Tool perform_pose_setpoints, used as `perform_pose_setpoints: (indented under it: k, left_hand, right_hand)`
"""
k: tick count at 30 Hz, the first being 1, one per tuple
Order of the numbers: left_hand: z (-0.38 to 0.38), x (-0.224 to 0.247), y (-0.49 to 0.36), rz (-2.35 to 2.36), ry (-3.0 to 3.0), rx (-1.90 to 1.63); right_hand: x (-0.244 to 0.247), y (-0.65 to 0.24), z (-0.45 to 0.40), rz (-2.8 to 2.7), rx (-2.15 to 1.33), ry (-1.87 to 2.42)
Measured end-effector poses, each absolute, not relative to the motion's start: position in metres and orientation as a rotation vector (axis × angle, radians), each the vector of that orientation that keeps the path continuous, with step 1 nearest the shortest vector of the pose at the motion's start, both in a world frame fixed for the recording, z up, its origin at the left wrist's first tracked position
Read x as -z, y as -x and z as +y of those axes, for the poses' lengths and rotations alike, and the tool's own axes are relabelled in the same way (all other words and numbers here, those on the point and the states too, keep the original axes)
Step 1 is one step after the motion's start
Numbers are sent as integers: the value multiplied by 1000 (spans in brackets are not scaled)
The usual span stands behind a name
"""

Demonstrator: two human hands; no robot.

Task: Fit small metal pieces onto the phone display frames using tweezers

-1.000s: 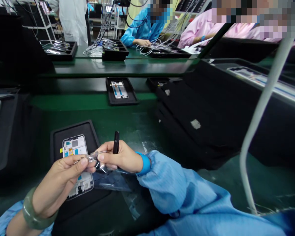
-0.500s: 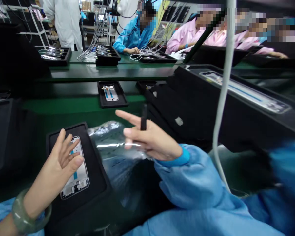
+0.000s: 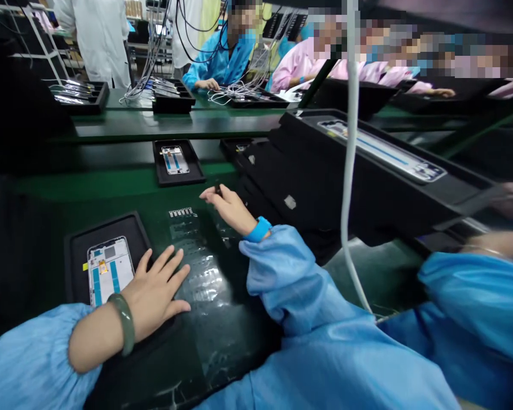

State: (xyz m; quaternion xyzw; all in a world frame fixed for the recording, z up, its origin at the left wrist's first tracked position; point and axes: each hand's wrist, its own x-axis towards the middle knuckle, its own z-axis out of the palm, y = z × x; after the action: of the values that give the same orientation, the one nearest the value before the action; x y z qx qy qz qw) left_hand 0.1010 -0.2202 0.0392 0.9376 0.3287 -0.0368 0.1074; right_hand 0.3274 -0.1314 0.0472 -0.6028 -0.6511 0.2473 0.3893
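Pinching a slim black stick upright between thumb and fingers, the right grip is closed, its wrist ringed by a bright blue strap, above a green worktop. The left grip lies open, fingers spread, over the corner of a black rectangular tray, just beside a white-and-blue phone frame lying flat in that tray. A mottled green bangle circles the left wrist. Clear plastic film lies on the worktop between the two hands, with a small row of silvery strips just beyond it. Farther up the worktop, a second black tray holds another phone frame.
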Motion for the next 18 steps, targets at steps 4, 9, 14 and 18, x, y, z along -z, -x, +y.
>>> perform_pose_setpoints:
  k: [4, 9, 14, 18]
  left_hand:
    - [-228, -40, -117, 939, -2846, 222]
    - [-206, -50, -134, 1030, -2878, 81]
    - [-138, -43, -146, 1182, -2835, -12]
    - [-107, -25, -150, 1159, -2804, 2]
  right_hand:
    - [-45, -327, -114, -1310, -1044, 1385]
    - [-9, -318, -102, -976, -1085, 1347]
    - [8, -318, -100, -960, -1062, 1386]
    - [8, -318, -99, -950, -1065, 1406]
